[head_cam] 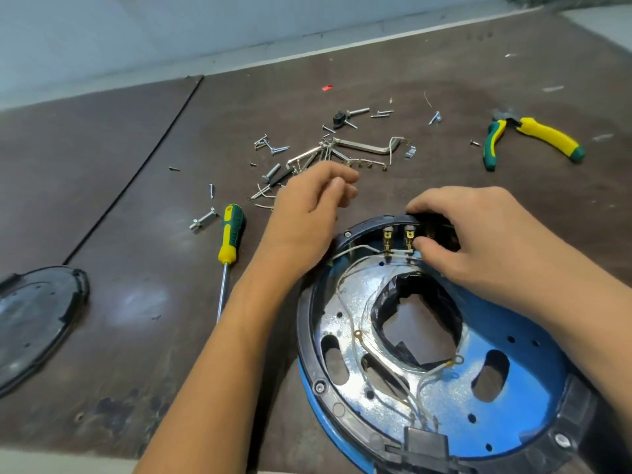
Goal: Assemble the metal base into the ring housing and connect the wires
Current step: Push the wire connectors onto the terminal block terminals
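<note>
The black and blue ring housing (309, 336) lies at the lower right with the shiny metal base (355, 302) seated inside it. Thin white wires (345, 302) run across the base to brass terminals (388, 239) on a black block at the far rim. My right hand (478, 244) grips that block, fingers over its top and thumb beside the terminals. My left hand (307, 213) hovers just left of the housing's far rim, fingers loosely curled, holding nothing that I can see.
A green and yellow screwdriver (229, 241) lies left of my left forearm. Loose screws, bolts and metal strips (328, 152) are scattered behind my hands. Pliers (533, 138) lie at the far right. A black round cover (34, 316) sits at the left edge.
</note>
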`<state>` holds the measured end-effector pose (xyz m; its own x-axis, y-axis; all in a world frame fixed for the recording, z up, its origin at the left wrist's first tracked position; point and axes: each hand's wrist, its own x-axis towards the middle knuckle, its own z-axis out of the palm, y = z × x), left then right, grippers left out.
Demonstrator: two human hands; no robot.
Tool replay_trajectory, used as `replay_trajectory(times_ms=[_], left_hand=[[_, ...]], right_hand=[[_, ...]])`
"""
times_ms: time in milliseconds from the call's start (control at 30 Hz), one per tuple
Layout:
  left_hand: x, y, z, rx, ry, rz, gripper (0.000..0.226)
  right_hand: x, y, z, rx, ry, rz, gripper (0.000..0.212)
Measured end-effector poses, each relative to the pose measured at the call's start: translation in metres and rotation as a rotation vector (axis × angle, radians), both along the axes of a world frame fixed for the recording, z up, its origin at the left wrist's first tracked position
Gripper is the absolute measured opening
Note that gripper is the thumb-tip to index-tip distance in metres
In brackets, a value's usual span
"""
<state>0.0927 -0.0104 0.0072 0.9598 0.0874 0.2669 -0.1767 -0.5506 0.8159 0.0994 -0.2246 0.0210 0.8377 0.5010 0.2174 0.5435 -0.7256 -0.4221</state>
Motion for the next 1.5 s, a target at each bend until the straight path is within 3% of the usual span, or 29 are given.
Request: replay_trajectory(times_ms=[167,267,433,567,733,967,1133,1300,1400,1500], left_hand=[[0.017,0.057,-0.026,0.265,0.036,0.271,0.058],[0.021,0.079,-0.037,0.474,0.080,0.344,0.062],[0.023,0.075,-0.049,0.627,0.201,0.164,0.069],[0.027,0.078,-0.051,0.672,0.185,0.192,0.052],[0.025,0.077,-0.048,0.594,0.104,0.285,0.047],[0.021,0.074,-0.041,0.524,0.059,0.257,0.049],[0.015,0.060,-0.030,0.371,-0.147,0.251,0.048],[-0.005,0.012,0.001,0.200,-0.259,-0.012,0.052],[-0.018,-0.019,0.020,0.137,-0.267,-0.176,0.052],[-0.027,-0.034,0.033,0.052,-0.199,-0.284,0.052]], right_hand=[[0.000,0.000,-0.001,0.023,0.007,-0.004,0.033],[-0.001,0.002,-0.001,0.015,0.016,-0.001,0.033],[-0.002,0.003,0.003,-0.012,0.031,-0.004,0.037],[-0.002,0.002,0.003,-0.022,0.041,-0.004,0.037],[-0.002,0.002,0.001,-0.017,0.042,0.000,0.036],[-0.001,0.001,0.001,0.002,0.049,0.008,0.036],[0.000,0.000,-0.002,0.024,0.054,0.005,0.043],[0.006,-0.005,-0.004,0.393,0.110,-0.073,0.060],[0.010,-0.010,-0.003,0.647,0.066,-0.126,0.040],[0.010,-0.011,-0.001,0.766,0.007,-0.117,0.017]])
